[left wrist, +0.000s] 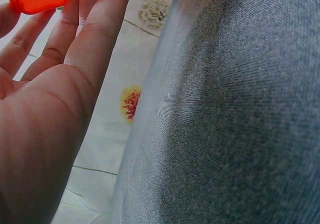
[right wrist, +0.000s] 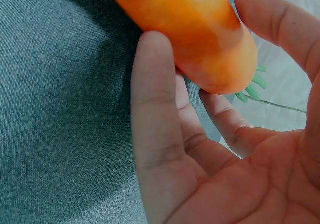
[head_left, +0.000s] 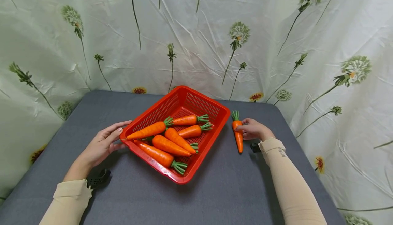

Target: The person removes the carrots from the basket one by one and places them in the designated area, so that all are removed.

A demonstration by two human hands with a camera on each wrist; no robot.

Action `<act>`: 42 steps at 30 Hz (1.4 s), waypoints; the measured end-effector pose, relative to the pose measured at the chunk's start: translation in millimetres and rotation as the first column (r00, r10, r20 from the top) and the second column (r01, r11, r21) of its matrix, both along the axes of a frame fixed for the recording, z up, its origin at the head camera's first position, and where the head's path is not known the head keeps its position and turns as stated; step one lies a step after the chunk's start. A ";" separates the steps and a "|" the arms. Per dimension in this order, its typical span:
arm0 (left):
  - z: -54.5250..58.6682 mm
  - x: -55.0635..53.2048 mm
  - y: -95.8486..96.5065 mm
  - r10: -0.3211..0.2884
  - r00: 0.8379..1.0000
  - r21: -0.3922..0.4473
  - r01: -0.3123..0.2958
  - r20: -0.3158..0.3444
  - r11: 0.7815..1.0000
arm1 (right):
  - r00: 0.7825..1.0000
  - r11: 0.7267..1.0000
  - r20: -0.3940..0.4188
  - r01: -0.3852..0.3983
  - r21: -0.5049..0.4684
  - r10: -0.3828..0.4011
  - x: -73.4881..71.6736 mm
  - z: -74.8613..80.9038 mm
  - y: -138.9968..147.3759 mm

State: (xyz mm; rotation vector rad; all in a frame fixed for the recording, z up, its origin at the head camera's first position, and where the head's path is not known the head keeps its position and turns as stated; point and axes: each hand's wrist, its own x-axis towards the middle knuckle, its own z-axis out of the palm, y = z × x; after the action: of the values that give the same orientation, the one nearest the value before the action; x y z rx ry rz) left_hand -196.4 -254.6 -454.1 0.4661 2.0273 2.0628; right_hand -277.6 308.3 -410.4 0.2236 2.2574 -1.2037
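A red plastic basket (head_left: 205, 98) with slotted walls is tilted toward me, its left corner raised. My left hand (head_left: 99, 147) grips that corner, thumb on the rim and fingers under it; in the left wrist view the fingers (left wrist: 95, 34) reach up to the red rim. Several orange carrots (head_left: 168, 145) with green stem ends lie inside the basket. To the right of the basket, my right hand (head_left: 254, 129) holds another carrot (head_left: 238, 137) between thumb and fingers, its green top pointing away from me. The right wrist view shows this carrot (right wrist: 200, 39) close up.
A grey cloth-covered table (head_left: 135, 197) lies under everything. Behind and beside it hangs a pale curtain (head_left: 196, 57) printed with dandelions, close to the table's far edge. A black wrist camera (head_left: 99, 180) sits below the left hand.
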 end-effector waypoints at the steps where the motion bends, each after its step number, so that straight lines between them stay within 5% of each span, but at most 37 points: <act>1: -0.1 0.0 0.0 0.001 1.000 -0.002 -0.001 -0.001 1.000 | 1.000 1.000 0.000 -0.003 0.002 0.003 0.4 0.6 0.5; 26: 0.5 0.1 -0.2 0.015 1.000 -0.024 -0.015 0.002 1.000 | 1.000 1.000 0.023 -0.020 0.000 0.020 -2.5 4.6 4.8; 42: 1.1 1.2 0.0 0.020 1.000 -0.018 -0.020 0.008 1.000 | 1.000 0.996 -0.008 -0.024 0.081 0.025 -1.7 18.4 7.1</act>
State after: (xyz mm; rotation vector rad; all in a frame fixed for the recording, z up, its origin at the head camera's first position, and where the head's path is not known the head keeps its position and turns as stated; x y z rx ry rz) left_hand -195.2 -254.6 -453.0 0.4353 2.0528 2.0522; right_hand -279.3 315.3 -392.0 0.2213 2.3121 -1.1038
